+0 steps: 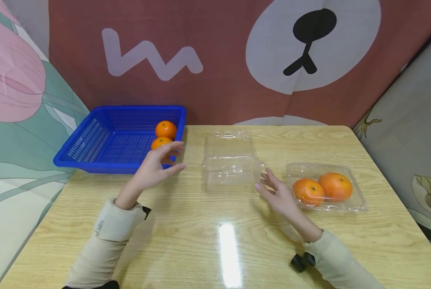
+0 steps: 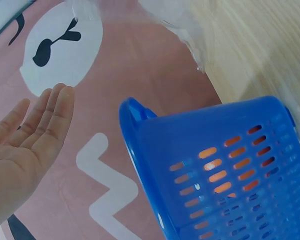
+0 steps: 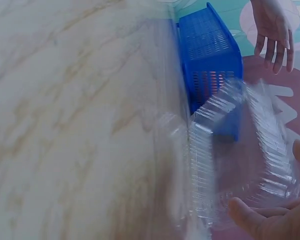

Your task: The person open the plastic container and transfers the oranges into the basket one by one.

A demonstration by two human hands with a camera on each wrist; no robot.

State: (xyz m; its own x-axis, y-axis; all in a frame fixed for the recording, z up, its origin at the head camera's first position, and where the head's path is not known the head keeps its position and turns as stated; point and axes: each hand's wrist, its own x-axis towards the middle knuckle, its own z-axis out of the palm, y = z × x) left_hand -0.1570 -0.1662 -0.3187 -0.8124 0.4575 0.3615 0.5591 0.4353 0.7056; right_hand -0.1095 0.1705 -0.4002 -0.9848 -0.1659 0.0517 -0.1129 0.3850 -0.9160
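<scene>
My left hand (image 1: pixel 154 166) hovers by the front right corner of the blue plastic basket (image 1: pixel 96 165), fingers and thumb spread, nothing between them. In the basket lie two oranges, a far one (image 1: pixel 166 129) and a near one (image 1: pixel 160 143) that the hand partly covers. An unfilled clear plastic clamshell box (image 1: pixel 231 170) stands in the middle of the table with its lid raised at the back. Beside its right front side is my right hand (image 1: pixel 283 200), fingers loosely bent; in the right wrist view its fingertips (image 3: pixel 238 210) come close to the box, contact unclear.
Another clear plastic box (image 1: pixel 360 202) sits to the right, closed over two oranges (image 1: pixel 335 187), just beyond my right wrist. The wooden table (image 1: pixel 186 245) meets a printed cloth backdrop (image 1: pixel 215 96) at the back. Cloth also hangs along both sides.
</scene>
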